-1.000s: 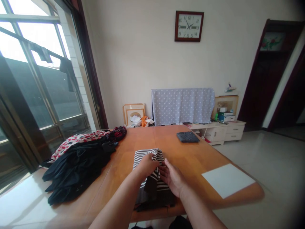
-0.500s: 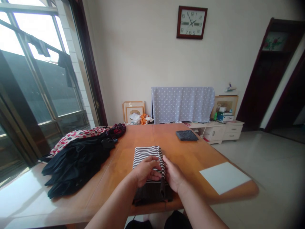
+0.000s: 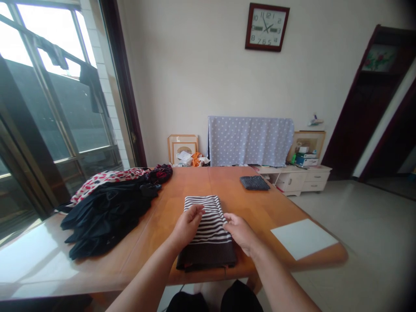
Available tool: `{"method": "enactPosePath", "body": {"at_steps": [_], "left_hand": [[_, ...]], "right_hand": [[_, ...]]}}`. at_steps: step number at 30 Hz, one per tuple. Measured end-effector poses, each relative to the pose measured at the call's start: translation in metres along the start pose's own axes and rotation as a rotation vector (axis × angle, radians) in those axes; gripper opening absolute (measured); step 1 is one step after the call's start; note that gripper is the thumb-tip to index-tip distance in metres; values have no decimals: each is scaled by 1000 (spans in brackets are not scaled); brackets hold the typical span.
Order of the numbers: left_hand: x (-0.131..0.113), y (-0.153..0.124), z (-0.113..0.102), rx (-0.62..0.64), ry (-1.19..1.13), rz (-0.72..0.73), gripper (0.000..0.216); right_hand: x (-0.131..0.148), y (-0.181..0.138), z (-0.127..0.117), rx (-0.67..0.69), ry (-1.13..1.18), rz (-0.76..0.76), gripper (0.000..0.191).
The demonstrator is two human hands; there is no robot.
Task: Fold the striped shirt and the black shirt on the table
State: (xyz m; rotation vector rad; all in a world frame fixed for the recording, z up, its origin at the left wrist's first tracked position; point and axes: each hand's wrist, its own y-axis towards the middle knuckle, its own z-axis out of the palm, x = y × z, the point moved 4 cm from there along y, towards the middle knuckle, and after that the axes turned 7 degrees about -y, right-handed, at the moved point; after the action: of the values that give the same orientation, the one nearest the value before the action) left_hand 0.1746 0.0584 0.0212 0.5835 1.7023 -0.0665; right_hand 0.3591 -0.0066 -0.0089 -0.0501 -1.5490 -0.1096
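Table (image 3: 191,182) bears the folded striped garment (image 3: 212,232) by its near edge, best squared with light, even strokes, left hand (image 3: 187,225) loosely part-open over it, right hand (image 3: 239,233) at its side, pinch unclear.

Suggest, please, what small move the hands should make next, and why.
I would perhaps smooth the striped garment along its right edge with the right hand: that hand is at the edge, and the stripes look slightly wavy, though the garment lies folded in a rectangle.
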Motion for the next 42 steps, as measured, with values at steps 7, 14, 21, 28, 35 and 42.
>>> {"method": "enactPosePath", "body": {"at_steps": [7,14,21,28,35,42], "left_hand": [[8,-29,3,246,701,144,55],[1,-22,-5,195,665,220,44],[5,21,-24,25,569,207,31],[23,48,-22,-106,539,148,31],[48,50,-43,-201,454,115,31],[49,55,-46,-192,544,97,37]], "right_hand": [[-27,-1,-20,-201,-180,113,61],[-20,11,-39,-283,-552,-78,40],[-4,50,-32,-283,-484,-156,23],[0,107,-26,-325,-605,0,28],[-8,143,-22,-369,-743,25,46],[-13,144,-18,-460,-975,-64,28]]}}
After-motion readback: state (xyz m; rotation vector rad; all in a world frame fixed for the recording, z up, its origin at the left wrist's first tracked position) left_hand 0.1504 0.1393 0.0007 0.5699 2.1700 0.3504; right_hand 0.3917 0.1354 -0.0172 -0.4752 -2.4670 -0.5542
